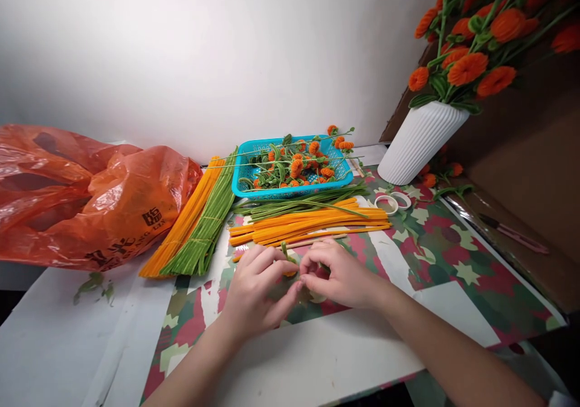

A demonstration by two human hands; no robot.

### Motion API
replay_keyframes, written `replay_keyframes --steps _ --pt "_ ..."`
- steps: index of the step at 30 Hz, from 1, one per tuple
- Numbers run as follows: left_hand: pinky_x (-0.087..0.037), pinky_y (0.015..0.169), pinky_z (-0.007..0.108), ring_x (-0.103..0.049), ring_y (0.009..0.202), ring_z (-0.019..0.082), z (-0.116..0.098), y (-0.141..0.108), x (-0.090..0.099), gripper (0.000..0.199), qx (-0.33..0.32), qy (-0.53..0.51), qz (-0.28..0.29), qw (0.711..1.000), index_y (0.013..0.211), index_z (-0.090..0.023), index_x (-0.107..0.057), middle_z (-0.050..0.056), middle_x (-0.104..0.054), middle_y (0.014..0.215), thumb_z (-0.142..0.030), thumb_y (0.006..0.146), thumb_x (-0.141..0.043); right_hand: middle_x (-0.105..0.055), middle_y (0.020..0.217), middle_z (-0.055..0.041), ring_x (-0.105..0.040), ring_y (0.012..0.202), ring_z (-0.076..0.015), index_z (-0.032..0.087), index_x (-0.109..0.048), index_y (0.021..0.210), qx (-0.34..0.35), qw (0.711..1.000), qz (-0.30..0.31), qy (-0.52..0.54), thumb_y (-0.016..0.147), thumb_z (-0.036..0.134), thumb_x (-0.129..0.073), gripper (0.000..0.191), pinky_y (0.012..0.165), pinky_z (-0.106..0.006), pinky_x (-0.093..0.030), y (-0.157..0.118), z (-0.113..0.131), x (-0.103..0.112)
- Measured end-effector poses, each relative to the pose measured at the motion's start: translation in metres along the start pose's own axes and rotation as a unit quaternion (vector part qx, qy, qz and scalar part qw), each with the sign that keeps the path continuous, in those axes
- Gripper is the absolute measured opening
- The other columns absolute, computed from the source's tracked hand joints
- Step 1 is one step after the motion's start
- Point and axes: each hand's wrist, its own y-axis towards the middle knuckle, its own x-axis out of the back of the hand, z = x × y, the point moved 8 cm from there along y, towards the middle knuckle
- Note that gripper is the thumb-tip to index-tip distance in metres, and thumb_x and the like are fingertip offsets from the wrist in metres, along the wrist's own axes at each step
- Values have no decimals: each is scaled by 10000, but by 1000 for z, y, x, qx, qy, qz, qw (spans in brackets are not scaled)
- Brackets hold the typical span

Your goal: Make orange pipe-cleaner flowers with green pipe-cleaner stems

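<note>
Both hands meet over the front of the table, fingertips almost touching. My left hand (260, 283) is closed, with thumb and fingers around a small orange-and-green pipe-cleaner flower (290, 269); a short green end sticks up above the fingers. From the other side, my right hand (339, 274) pinches at the same piece, and a bit of dark green shows inside its curled fingers. Most of the flower is hidden by the fingers. Just beyond the hands lie loose orange pipe cleaners (312, 223) and green pipe cleaners (299, 208).
A blue basket (234, 180) holds orange flowers with green leaves. Left are bundled orange stems (183, 217), bundled green stems (206, 226) and an orange plastic bag (131, 195). Tape rolls (386, 205), a white flower vase (421, 144) and a utility knife (514, 235) are right.
</note>
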Motion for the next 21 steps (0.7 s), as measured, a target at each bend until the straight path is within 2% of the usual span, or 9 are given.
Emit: replay_keyframes --steps 4,9,15,18,21 --pt "-367 637 315 -455 695 168 0 0 0 80 -13 9 -2 1000 785 -203 -600 27 -600 753 -125 796 -582 -563 646 37 -513 757 -133 196 -573 711 0 1000 10 -6 801 168 -568 95 763 -271 -353 0 1 -1" --pt "-370 613 299 -451 656 149 6 3 1 140 38 -18 -10 999 697 -198 -535 5 -556 677 -148 827 -538 -558 670 26 -511 755 -135 193 -571 715 0 1000 12 -8 808 173 -562 96 752 -269 -364 -1 3 1" --pt "-358 607 304 -448 645 147 15 1 3 183 94 -61 -4 994 662 -198 -493 -2 -535 663 -147 836 -519 -550 659 31 -503 703 -122 187 -562 707 1 1000 13 20 817 182 -561 110 668 -239 -370 -1 1 2" --pt "-367 628 318 -456 652 154 19 0 5 144 115 -71 0 991 695 -199 -534 4 -534 674 -158 832 -523 -554 670 30 -500 694 -114 183 -556 699 1 1000 7 28 816 173 -556 118 656 -230 -367 0 -1 2" --pt "-375 641 319 -481 685 162 15 0 3 44 96 -67 12 993 790 -202 -601 13 -560 721 -172 802 -572 -556 664 32 -501 696 -113 182 -557 698 7 1000 4 24 812 172 -560 115 675 -232 -367 1 0 2"
